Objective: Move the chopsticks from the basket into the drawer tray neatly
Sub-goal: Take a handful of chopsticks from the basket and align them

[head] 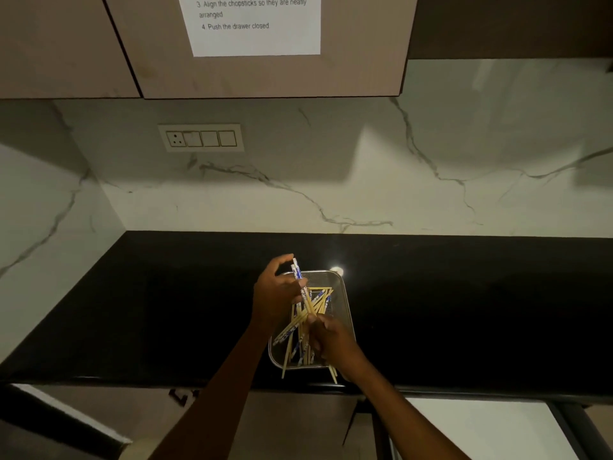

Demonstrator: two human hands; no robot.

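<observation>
A metal mesh basket (345,293) stands on the black counter near its front edge, holding several pale wooden chopsticks (320,298) with blue-and-white ends, lying crossed. My left hand (273,297) is over the basket's left side, fingers curled around a few chopsticks whose patterned ends stick up past my fingers. My right hand (331,338) is over the basket's near right part, pinching the lower ends of the same bunch. Some chopstick tips poke out over the basket's near rim. An open drawer (481,426) with a pale bottom shows at the lower right, below the counter edge.
The black counter (166,310) runs left and right of the basket. A marble backsplash with a switch plate (201,138) rises behind. Overhead cabinets carry a printed instruction sheet (253,24). A dark bar (577,429) borders the drawer's right side.
</observation>
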